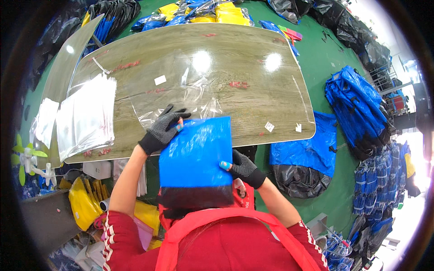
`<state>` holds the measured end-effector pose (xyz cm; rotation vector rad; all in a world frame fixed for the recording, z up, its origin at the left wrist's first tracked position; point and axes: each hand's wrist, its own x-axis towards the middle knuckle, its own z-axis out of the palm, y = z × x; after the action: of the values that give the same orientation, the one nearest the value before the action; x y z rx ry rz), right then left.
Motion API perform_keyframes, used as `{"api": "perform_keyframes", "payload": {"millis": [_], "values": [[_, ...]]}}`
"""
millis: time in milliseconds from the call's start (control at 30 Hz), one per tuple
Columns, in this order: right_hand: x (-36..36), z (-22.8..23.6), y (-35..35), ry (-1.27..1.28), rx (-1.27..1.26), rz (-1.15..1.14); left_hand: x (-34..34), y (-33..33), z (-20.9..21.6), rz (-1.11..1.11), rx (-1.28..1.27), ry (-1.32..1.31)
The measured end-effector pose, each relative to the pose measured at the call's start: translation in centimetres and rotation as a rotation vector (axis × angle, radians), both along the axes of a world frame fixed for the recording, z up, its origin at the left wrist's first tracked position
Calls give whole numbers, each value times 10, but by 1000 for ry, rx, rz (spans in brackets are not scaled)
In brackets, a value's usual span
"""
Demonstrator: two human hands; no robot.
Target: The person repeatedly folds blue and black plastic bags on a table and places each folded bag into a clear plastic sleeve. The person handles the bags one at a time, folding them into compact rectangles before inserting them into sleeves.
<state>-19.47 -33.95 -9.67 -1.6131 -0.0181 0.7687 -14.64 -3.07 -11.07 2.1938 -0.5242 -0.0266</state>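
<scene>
Both my hands wear dark dotted gloves, with the thumb tips uncovered. Between them is a flat, folded blue bag (196, 151) with a black lower end, held over the table's near edge and my lap. My left hand (163, 129) is at its upper left edge, thumb against the blue sheet and fingers reaching out past the edge. At the right edge, my right hand (247, 168) grips it, thumb on the front and fingers hidden behind. Just beyond the blue bag, a clear plastic sleeve (210, 108) lies on the wood-grain table (172, 49).
A stack of clear sleeves (88, 117) lies at the table's left. A small white fan (34, 158) stands at far left. Blue bags (357, 106) lie on the green floor to the right, yellow ones (83, 203) at lower left. Yellow and blue packs (228, 13) sit beyond the table.
</scene>
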Motion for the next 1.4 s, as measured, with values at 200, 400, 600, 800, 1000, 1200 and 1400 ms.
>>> {"api": "perform_keyframes", "payload": {"millis": [200,400,600,800,1000,1200,1400], "values": [[62,-12,-1,-61,167,-152,-32,2,43,-121,184,-70],[63,-18,18,-305,-114,58,-65,-8,42,15,343,-177],[9,-36,32,-735,-452,-352,-88,2,-4,515,-22,-121],[6,-35,29,-778,-407,-374,-70,23,-38,713,-859,391],[-24,-51,18,-862,-532,-225,-76,26,-19,538,-551,559],[-24,-57,-31,-591,-352,-139,-109,4,-8,598,-596,841],[-3,-25,10,-328,118,-311,-140,-7,3,466,-771,943]]}}
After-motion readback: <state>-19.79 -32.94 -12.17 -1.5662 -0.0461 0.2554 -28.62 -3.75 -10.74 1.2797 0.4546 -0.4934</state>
